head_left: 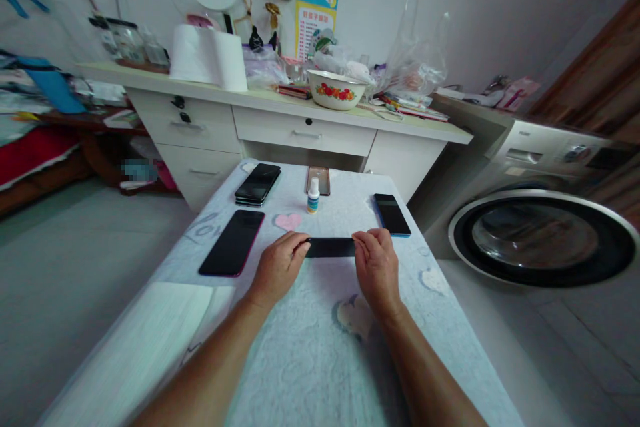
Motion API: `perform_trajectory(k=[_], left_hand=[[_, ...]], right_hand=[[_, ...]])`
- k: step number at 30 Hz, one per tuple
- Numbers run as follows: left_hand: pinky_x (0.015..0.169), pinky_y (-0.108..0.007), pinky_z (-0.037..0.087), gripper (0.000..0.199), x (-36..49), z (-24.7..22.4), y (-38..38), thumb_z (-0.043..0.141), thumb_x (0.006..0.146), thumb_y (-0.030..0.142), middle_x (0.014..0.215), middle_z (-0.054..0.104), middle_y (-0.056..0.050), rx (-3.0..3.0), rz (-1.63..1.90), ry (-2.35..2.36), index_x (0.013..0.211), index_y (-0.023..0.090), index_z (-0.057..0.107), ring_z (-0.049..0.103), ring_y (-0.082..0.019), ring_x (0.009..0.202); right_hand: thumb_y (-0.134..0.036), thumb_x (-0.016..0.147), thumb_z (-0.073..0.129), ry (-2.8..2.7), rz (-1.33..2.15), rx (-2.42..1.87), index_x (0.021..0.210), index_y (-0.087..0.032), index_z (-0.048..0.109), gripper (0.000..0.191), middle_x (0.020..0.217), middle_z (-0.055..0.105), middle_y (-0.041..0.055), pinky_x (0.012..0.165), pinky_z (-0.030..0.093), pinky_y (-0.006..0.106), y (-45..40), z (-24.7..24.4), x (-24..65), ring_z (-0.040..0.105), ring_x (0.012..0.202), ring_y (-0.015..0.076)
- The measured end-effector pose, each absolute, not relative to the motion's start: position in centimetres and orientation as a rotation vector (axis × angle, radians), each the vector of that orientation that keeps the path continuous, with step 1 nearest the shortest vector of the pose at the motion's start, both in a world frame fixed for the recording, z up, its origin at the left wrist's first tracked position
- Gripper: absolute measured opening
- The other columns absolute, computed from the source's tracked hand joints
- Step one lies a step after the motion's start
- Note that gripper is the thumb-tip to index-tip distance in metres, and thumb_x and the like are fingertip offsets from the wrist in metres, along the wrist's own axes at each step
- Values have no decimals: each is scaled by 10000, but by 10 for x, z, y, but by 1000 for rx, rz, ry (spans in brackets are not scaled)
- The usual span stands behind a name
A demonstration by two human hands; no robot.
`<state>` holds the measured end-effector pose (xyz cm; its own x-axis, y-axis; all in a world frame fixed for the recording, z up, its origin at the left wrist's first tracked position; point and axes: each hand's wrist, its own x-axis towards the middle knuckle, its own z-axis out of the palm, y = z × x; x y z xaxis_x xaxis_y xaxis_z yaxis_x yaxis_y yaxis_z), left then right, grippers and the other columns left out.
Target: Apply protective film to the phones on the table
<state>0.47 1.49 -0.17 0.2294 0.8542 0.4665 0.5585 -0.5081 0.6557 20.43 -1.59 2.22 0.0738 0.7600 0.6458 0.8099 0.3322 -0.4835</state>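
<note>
A dark smartphone point(330, 247) is held sideways above the cloth, with one hand at each end. My left hand point(280, 264) pinches its left end between thumb and fingers. At the right end, my right hand point(379, 268) grips it the same way. Just beyond stands a small white bottle point(313, 196) with a blue and yellow label, upright. Left of my left hand lies a large phone point(232, 243) with a pinkish-red edge, and behind that is a stack of phones point(258, 183). A blue-edged phone point(393, 214) rests to the right.
A brownish phone case point(319, 181) lies behind the bottle. The tablecloth point(300, 360) is pale blue with hearts. White folded material point(160, 320) covers the left edge. Beyond are a white desk point(305, 130) bearing a floral bowl point(337, 91), and a washing machine point(520, 153) at right.
</note>
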Motion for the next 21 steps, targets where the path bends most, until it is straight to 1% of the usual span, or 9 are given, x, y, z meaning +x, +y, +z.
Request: perform_trajectory(k=[3, 12, 18, 21], left_hand=[[785, -286, 462, 198, 4, -1, 14, 446, 905, 259, 922, 661, -48, 2169, 1170, 1312, 978, 186, 615, 617, -182, 877], [785, -286, 458, 191, 5, 2, 10, 444, 910, 240, 922, 655, -44, 2176, 1155, 1289, 971, 186, 616, 607, -176, 874], [757, -276, 455, 161, 8, 6, 6, 458, 895, 210, 876, 642, -34, 2201, 1132, 1260, 931, 192, 615, 595, -168, 837], [751, -270, 450, 160, 10, 7, 4, 451, 896, 192, 858, 633, -27, 2200, 1109, 1234, 927, 192, 609, 588, -161, 819]], right_hand=[[-169, 891, 451, -1721, -66, -1402, 962, -180, 645, 207, 900, 509, 60, 743, 478, 282, -16, 22, 196, 536, 801, 151], [-152, 906, 407, -1848, -45, -1305, 1038, -187, 631, 263, 945, 519, 73, 764, 478, 288, -17, 18, 174, 537, 814, 159], [-122, 900, 398, -1924, -14, -1272, 1055, -189, 618, 278, 964, 524, 76, 769, 477, 287, -21, 20, 164, 545, 828, 161], [-133, 906, 402, -1967, 7, -1252, 1084, -181, 612, 279, 985, 527, 86, 773, 478, 286, -24, 21, 160, 544, 843, 165]])
